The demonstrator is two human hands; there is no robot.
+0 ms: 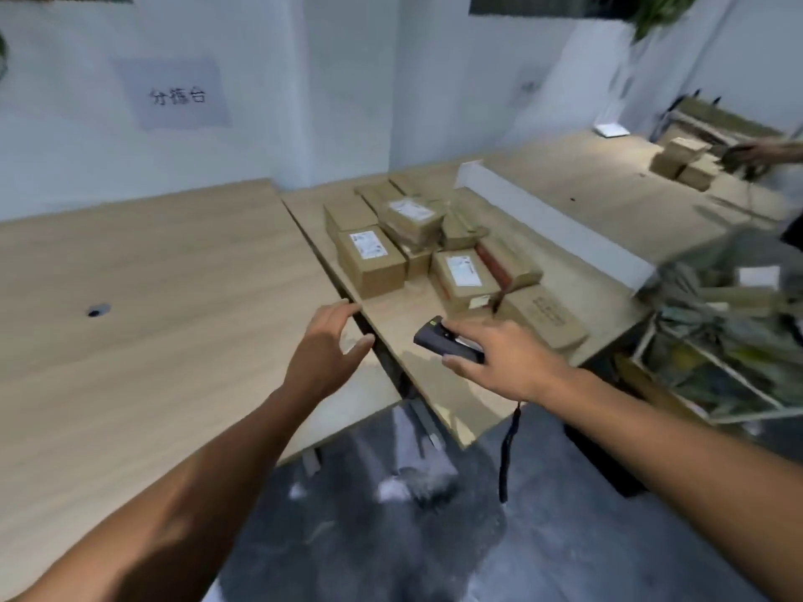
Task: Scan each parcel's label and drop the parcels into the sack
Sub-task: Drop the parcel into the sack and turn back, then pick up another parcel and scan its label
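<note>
Beside parcels (371, 260), bare desk edge (412, 381)

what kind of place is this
Likely a parcel sorting station: labelled cardboard parcels piled on a wooden table, a handheld scanner in the right hand, and a sack beside the table.

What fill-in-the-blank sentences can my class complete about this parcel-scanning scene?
1. The right hand grips a black ____.
2. The left hand is open and holds ____.
3. The parcels lie on a wooden ____.
Missing words: scanner; nothing; table.
</note>
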